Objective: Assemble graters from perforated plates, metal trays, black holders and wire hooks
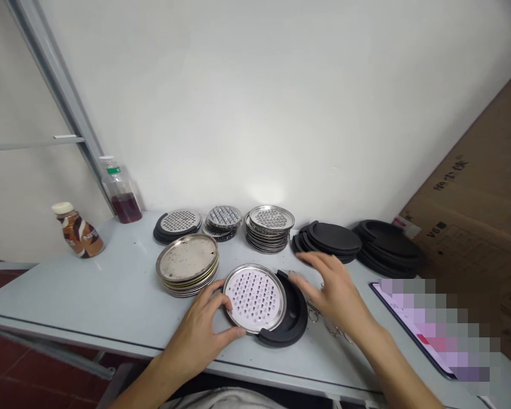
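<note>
A round grater disc (255,300) with a metal rim lies at the front middle of the table. It is tilted onto a black plastic holder (296,315) with a curved raised edge, overlapping the holder's left part. My left hand (202,326) grips the disc's left rim, fingers on the far side and thumb at the near edge. My right hand (334,287) is open above the holder's right side, thumb and fingers apart and nothing seen between them. Several small metal wire rings (313,315) lie beneath it, partly hidden by the hand.
Behind stand stacks of metal plates (187,258), graters in black holders (181,221), grater discs (224,217), rimmed graters (271,218) and black holders (334,236). Two bottles (79,230) are at left. A tablet (417,329) and a cardboard box (472,216) are at right.
</note>
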The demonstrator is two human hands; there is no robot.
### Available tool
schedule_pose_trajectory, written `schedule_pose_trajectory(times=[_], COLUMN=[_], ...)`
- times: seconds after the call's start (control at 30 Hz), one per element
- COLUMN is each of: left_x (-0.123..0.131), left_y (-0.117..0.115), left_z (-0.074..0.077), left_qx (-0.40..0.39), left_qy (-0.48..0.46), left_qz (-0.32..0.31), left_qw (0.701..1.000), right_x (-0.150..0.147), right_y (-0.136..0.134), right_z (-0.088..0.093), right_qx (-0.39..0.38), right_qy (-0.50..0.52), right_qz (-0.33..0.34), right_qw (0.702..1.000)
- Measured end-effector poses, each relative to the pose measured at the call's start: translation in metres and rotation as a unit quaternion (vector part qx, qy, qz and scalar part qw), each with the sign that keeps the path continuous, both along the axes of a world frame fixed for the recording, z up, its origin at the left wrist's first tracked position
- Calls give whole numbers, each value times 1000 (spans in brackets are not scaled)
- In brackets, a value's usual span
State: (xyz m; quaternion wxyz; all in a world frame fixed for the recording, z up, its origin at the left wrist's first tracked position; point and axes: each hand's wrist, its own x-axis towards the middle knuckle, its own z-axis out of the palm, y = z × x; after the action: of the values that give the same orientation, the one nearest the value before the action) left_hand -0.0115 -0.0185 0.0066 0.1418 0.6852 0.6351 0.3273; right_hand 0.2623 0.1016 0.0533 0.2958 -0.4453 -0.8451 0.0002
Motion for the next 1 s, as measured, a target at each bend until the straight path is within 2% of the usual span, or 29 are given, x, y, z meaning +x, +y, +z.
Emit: schedule_pose_trajectory(times=[0.1, 0.13, 0.23, 0.4, 0.63, 0.73, 0.87, 1.0], left_x=[-1, -2, -2, -1, -1, -1, 0, 0], left_y=[1, 1, 1, 0, 0, 0, 0, 1], left_z=[-1, -1, -1, -1, -2, -1, 2, 0], left_qx=[-4, -5, -9, -5, -19, -27, -25, -14], left_qy=[1, 1, 0, -1, -4, -6, -11, -25], left_qz=[-1, -2, 1, 1, -2, 1, 3, 6], left_qw=[1000, 1000, 1000, 1000, 1000, 1000, 1000, 1000], right_x=[-27, -35, -50, -49, -42, -46, -51, -41], right_y=[48, 62, 88, 92, 104, 116, 128, 111], right_z=[22, 27, 31, 28, 37, 42, 53, 70], right_qx=[53, 59, 58, 41, 27, 42, 74, 92], right_qy=[-90, -131, -162, -156, -87, -30, 72, 185], right_qz=[-80, -85, -59, -28, 38, 50, 30, 6], right_qw=[991, 986, 983, 986, 995, 997, 994, 978])
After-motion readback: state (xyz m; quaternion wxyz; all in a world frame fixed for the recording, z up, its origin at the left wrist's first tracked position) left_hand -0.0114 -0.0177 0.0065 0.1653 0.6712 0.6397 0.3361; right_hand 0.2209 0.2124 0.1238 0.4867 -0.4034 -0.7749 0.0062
